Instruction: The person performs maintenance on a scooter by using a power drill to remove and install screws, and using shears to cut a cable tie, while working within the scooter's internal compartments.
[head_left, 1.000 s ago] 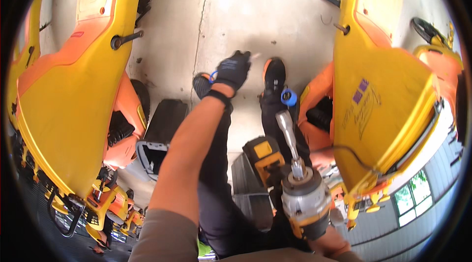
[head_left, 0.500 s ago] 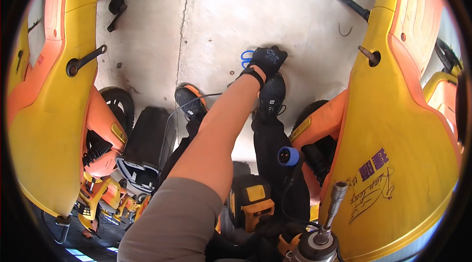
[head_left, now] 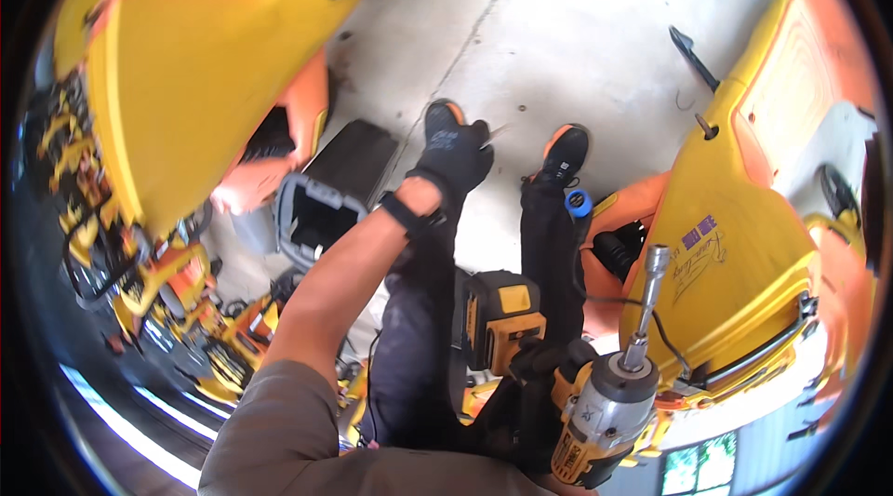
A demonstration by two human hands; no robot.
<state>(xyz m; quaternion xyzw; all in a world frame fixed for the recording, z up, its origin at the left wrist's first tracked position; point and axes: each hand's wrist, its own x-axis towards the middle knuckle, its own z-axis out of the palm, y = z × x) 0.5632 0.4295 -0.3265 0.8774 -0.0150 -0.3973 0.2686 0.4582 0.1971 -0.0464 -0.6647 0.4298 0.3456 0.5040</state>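
- Two hands show, one far out, one at the lower edge.
- Left hand (head_left: 453,159), in a black glove, reaches down toward the concrete floor (head_left: 558,40) near the person's black shoes (head_left: 564,154); its grip looks loosely curled, and whether it holds anything cannot be told.
- Right hand is mostly hidden below the impact wrench (head_left: 600,412), its grip clamped on the handle.
- Wrench's long socket extension (head_left: 647,305) points up beside a yellow shell (head_left: 744,254).

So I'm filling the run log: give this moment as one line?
left hand: gloved, reaching toward concrete floor | right hand: hidden, cordless impact wrench with socket extension | yellow hulls on both sides
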